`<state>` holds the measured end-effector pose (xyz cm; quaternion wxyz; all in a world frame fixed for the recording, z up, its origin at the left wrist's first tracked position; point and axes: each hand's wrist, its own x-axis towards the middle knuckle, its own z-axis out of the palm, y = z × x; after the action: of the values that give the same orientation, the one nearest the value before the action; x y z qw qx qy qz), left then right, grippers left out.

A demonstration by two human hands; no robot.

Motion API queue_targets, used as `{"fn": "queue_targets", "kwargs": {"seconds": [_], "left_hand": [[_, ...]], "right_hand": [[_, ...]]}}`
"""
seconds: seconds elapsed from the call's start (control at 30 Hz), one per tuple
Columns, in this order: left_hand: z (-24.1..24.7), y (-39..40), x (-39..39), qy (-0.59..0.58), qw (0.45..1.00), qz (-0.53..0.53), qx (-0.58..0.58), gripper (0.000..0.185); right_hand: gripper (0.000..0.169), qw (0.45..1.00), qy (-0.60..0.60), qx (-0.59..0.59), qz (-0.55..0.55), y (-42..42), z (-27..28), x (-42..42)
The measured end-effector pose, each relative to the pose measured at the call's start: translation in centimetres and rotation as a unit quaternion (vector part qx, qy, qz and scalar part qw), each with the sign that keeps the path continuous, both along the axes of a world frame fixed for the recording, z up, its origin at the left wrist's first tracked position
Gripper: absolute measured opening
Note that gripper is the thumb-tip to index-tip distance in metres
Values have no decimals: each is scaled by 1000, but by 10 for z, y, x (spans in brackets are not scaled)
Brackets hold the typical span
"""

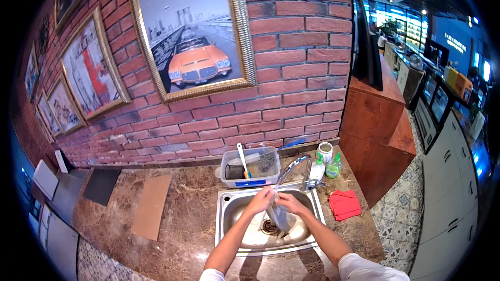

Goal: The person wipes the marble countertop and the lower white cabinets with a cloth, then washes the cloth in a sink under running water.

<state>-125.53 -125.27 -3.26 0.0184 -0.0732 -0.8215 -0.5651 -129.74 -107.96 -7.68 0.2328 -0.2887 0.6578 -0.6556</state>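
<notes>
Both of my hands are over a stainless steel sink (221, 222), just below the mouth of a curved chrome faucet (289, 166). My left hand (261, 201) and my right hand (292, 204) pinch the upper part of a clear, thin item that looks like a plastic bag (282, 218). Its lower part hangs into the basin near the drain (269, 226). Water seems to run from the spout onto it. The fingertips partly hide its top edge.
Behind the sink stands a clear plastic bin (250, 183) holding a white-handled brush (242, 159) and a dark mesh cup (234, 172). Two pump bottles (333, 167), a white jar (325, 151) and a red cloth (344, 205) are at the right. Leftward lie a brown board (151, 207) and a black mat (101, 185).
</notes>
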Motion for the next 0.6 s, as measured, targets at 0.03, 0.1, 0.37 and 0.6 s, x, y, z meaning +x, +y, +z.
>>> {"fn": "queue_targets", "kwargs": {"seconds": [0.03, 0.1, 0.37, 0.6], "left_hand": [[5, -6, -2, 61, 998, 3, -32, 24], [17, -14, -3, 118, 992, 13, -41, 21], [76, -29, -22, 69, 992, 73, 71, 24], [67, -24, -20, 47, 988, 141, 45, 22]], "right_hand": [[34, 996, 24, 89, 11, -3, 7, -6], [34, 985, 47, 165, -6, -1, 16, -10], [34, 993, -58, 97, 26, -23, -83, -47], [30, 937, -152, 131, -287, -57, -96, -55]]}}
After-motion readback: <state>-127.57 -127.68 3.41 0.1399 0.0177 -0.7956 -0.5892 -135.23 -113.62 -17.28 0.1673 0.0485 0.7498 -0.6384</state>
